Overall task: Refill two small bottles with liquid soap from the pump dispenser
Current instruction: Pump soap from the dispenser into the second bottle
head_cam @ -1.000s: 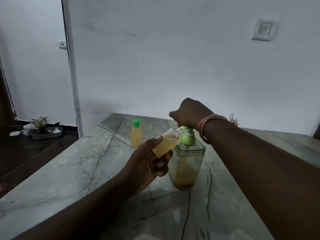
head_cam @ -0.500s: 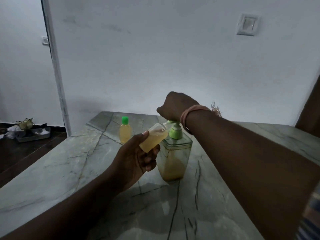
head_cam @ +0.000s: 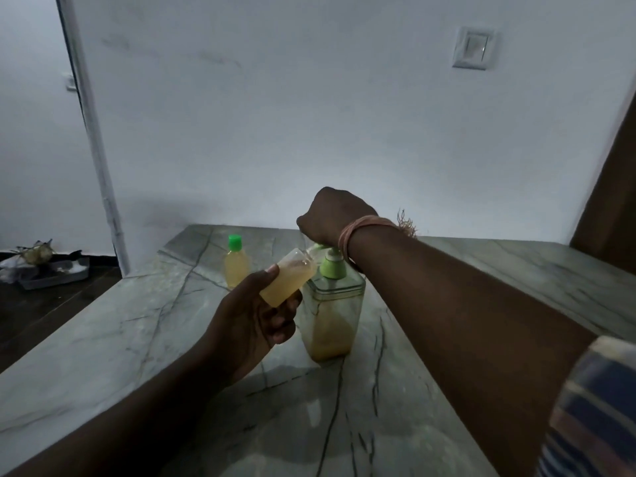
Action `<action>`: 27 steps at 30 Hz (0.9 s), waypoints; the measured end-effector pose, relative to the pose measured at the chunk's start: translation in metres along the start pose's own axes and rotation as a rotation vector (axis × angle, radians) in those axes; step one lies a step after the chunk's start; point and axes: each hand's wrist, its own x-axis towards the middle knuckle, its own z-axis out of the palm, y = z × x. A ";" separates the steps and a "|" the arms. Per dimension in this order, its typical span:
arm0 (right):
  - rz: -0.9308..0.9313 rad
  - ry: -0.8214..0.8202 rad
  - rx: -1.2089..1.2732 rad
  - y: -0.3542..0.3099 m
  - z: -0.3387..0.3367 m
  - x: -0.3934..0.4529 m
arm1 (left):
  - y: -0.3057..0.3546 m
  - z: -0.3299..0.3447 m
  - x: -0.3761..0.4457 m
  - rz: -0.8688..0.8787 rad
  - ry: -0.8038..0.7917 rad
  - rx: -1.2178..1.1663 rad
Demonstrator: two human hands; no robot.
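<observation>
My left hand (head_cam: 253, 316) grips a small clear bottle (head_cam: 287, 282) of yellow soap, uncapped and tilted, its mouth held up against the green nozzle of the pump dispenser (head_cam: 332, 311). The dispenser is a clear square container with yellow soap low inside, standing on the marble table (head_cam: 103, 339). My right hand (head_cam: 332, 215) sits on top of the green pump head, fingers curled down over it and hiding most of it. A second small bottle (head_cam: 236, 261), filled with yellow soap and closed by a green cap, stands upright behind and to the left.
The table's far edge meets a white wall with a switch plate (head_cam: 473, 48). At left, a doorway opens onto a dark floor with a tray of clutter (head_cam: 48, 266). A brown panel (head_cam: 616, 187) stands at the far right.
Both hands hold the same pose at the dispenser. The camera view has shifted slightly, and the bottle stays at the nozzle.
</observation>
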 end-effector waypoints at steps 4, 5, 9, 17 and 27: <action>0.062 0.023 0.126 0.007 0.011 -0.001 | -0.001 -0.002 0.001 0.005 -0.024 0.009; 0.076 0.000 0.127 0.007 0.011 -0.002 | -0.001 -0.002 0.001 0.007 -0.029 0.011; 0.055 -0.043 0.096 0.004 0.005 -0.002 | 0.001 0.001 0.000 -0.001 -0.013 0.010; 0.029 -0.038 0.089 0.000 0.007 0.003 | 0.001 -0.005 0.003 0.006 -0.049 0.014; -0.003 -0.118 0.036 0.001 0.003 0.003 | 0.000 -0.003 -0.001 0.026 -0.048 0.021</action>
